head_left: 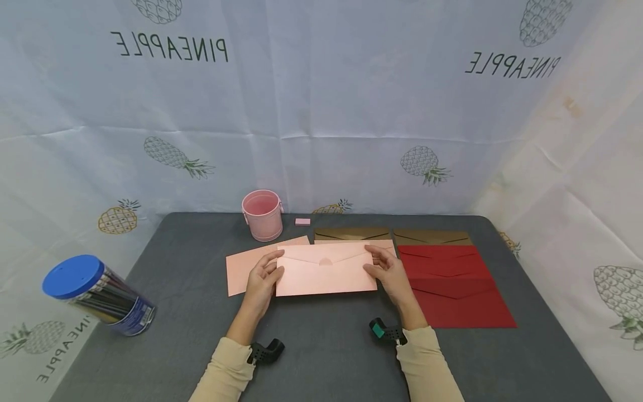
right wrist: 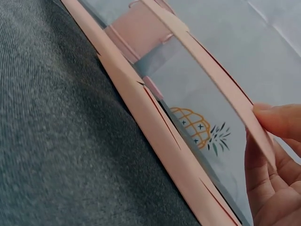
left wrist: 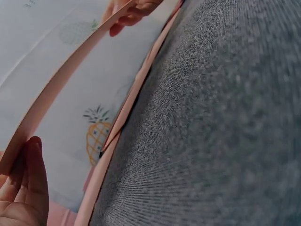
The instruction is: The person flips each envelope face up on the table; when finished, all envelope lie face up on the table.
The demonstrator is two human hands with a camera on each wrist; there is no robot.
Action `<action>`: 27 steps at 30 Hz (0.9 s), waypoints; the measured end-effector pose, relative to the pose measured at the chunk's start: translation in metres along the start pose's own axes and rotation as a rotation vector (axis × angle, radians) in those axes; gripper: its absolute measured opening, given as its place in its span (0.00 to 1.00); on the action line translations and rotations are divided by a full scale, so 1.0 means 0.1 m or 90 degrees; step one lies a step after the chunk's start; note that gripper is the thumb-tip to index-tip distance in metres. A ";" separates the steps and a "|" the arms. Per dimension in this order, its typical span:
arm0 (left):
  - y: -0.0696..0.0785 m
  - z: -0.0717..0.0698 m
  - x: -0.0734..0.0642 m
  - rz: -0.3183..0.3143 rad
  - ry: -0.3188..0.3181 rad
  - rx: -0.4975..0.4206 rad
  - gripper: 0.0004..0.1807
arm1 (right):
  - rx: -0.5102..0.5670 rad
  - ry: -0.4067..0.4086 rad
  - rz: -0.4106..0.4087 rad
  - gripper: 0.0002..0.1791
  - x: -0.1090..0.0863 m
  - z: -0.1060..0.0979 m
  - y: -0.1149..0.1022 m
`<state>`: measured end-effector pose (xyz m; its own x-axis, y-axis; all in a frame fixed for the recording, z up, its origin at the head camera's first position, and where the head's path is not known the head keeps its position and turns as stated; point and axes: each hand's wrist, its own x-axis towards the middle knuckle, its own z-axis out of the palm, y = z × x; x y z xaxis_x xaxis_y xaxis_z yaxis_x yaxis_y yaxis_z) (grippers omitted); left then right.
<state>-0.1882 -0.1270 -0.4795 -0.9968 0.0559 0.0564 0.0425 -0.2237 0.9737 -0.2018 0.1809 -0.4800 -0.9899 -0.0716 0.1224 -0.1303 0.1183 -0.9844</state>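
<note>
Both hands hold a pink envelope level between them, its pointed flap facing up. At its left end, the left hand pinches the edge between thumb and fingers. The right hand pinches the opposite end the same way. In the right wrist view the envelope is seen nearly edge-on, raised above the table, with the right thumb on one face and fingers behind. Behind it, another pink envelope lies at the left, and a further pink one is partly covered in the head view.
Several red envelopes overlap at the right. Brown envelopes lie along the back. A pink bucket stands near the far edge beside a small pink block. At the left is a blue-lidded jar of long thin sticks on the grey table.
</note>
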 end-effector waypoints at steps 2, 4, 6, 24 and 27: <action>-0.02 -0.01 0.01 -0.010 0.000 0.014 0.22 | -0.022 -0.004 0.013 0.28 0.00 -0.02 0.01; -0.04 -0.02 0.01 -0.023 0.000 0.025 0.22 | -0.037 -0.010 0.024 0.28 0.00 -0.04 0.01; -0.06 -0.02 0.01 -0.037 -0.003 0.035 0.22 | -0.044 -0.025 0.029 0.28 -0.01 -0.09 0.01; -0.19 0.51 0.03 -0.047 -0.028 0.201 0.20 | -0.137 -0.034 0.073 0.28 -0.34 -0.72 0.09; -0.22 0.60 0.09 -0.005 0.004 0.230 0.20 | -0.181 -0.008 0.062 0.27 -0.31 -0.74 0.11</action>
<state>-0.1943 -0.0636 -0.4868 -0.9976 0.0498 0.0485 0.0549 0.1350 0.9893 -0.1763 0.2579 -0.4848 -0.9980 -0.0581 0.0267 -0.0476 0.3973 -0.9164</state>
